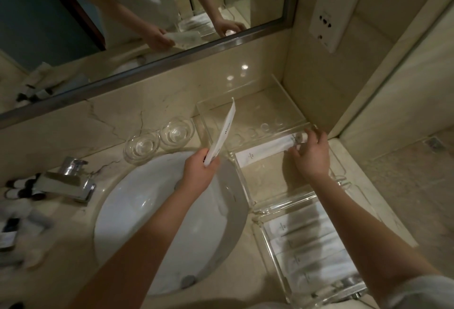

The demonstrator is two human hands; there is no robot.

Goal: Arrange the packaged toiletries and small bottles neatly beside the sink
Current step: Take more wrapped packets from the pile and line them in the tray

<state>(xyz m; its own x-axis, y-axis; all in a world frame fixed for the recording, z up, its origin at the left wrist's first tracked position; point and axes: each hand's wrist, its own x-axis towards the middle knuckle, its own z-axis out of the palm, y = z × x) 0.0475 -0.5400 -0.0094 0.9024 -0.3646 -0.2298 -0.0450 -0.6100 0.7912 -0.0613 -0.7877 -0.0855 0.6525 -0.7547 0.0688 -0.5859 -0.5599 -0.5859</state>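
Observation:
My left hand (200, 169) grips a flat white packet (224, 129) that stands tilted over the sink's far rim. My right hand (310, 153) holds a small clear bottle (301, 137) with dark print, lying on its side over a clear acrylic tray (245, 173). A white packaged toiletry (260, 153) lies flat in that tray, just left of my right hand. A second clear tray (270, 242) near the front edge holds several white packets (302, 252) side by side.
The white sink basin (167, 222) fills the middle, with a chrome tap (66, 181) at its left. Two clear glass dishes (158, 140) sit behind it. Small dark-capped bottles (19, 188) lie at far left. A mirror and a wall with sockets (326, 13) close the back.

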